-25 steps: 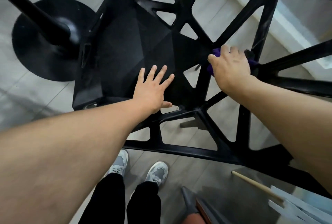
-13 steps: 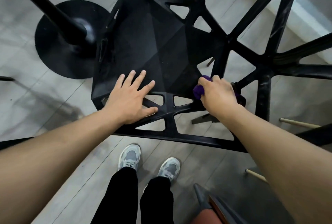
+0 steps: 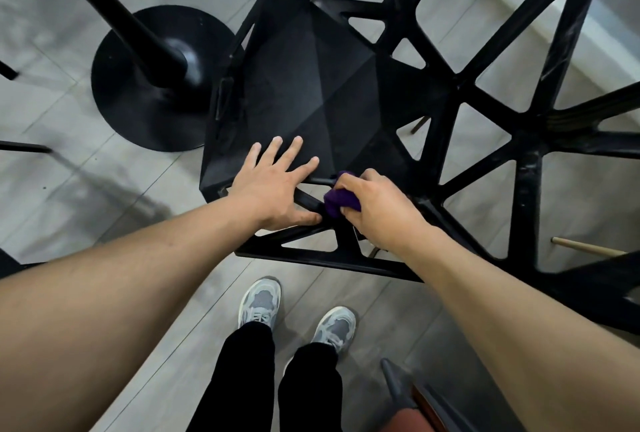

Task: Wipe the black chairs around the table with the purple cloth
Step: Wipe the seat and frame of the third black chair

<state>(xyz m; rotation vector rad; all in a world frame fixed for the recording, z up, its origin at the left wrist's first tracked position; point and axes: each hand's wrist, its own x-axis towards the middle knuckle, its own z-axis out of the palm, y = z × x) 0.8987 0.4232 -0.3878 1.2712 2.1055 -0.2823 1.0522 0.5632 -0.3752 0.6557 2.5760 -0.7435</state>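
One black chair (image 3: 311, 85): the left hand (image 3: 273, 189) lies flat, fingers spread, on its seat's near edge. Beside it the right hand (image 3: 377, 210) grips one bunched purple cloth (image 3: 337, 203) against the chair's lattice struts. One round pedestal base (image 3: 138, 92) stands left of the chair, and two grey shoes (image 3: 259, 300) stand nearer than it.

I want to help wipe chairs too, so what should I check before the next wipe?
1. Purple cloth held firmly: ok, the right hand has its fingers curled round it.
2. Cloth on the black chair: ok, it presses on a strut beside the seat.
3. Chair steadied: ok, the left hand lies flat on the seat, fingers spread.
4. Cloth clean enough: cannot tell, it is bunched up.
5. Shoes clear of the chair: ok, they stand apart from its frame.
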